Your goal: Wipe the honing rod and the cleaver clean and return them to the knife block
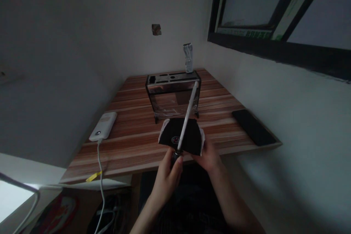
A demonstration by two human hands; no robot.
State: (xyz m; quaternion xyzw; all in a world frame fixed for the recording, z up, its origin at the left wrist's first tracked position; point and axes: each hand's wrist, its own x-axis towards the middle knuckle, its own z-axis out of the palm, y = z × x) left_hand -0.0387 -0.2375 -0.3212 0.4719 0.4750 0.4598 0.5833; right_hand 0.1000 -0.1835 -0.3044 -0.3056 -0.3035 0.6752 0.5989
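At 6 o'clock, the left hand (167, 170) gripped a rod (188, 117) by its near end; the right hand (210, 158), fingers partly hidden, held a black card (194, 139). This handling step seemingly next called for steadiness. Beyond, at 12 o'clock, a rack (172, 87) stood on the tabletop (131, 117).

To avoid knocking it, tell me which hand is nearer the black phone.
Right. The right hand, holding the black piece, is left of the black phone, apart from it; the left hand, gripping the dark handle, is farther left.
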